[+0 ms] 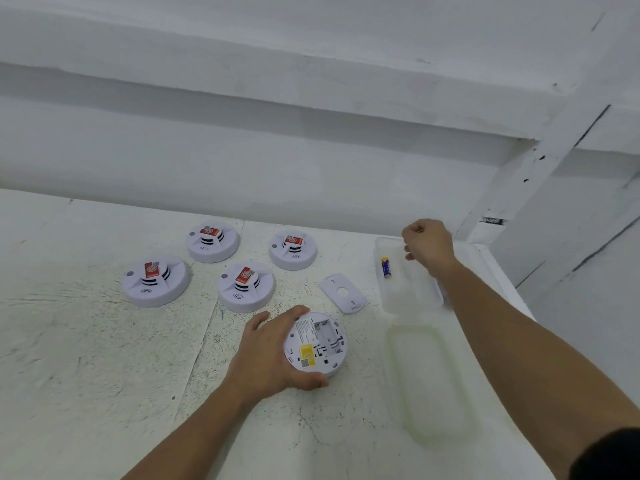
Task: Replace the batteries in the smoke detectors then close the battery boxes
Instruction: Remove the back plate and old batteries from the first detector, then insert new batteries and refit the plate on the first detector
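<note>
My left hand [270, 355] grips a white smoke detector [317, 342] lying upside down on the table, its battery box open and looking empty. The loose white battery cover [343, 293] lies just beyond it. My right hand [427, 244] hovers with curled fingers over a clear plastic tray [408, 292]; whether it holds anything cannot be made out. One blue and yellow battery [387, 267] lies in that tray to the left of the hand.
Several more white smoke detectors with red labels stand face up at the back, such as one detector [156, 280] at the far left. A second clear tray [433, 382] lies near the table's right edge. A white wall rises behind.
</note>
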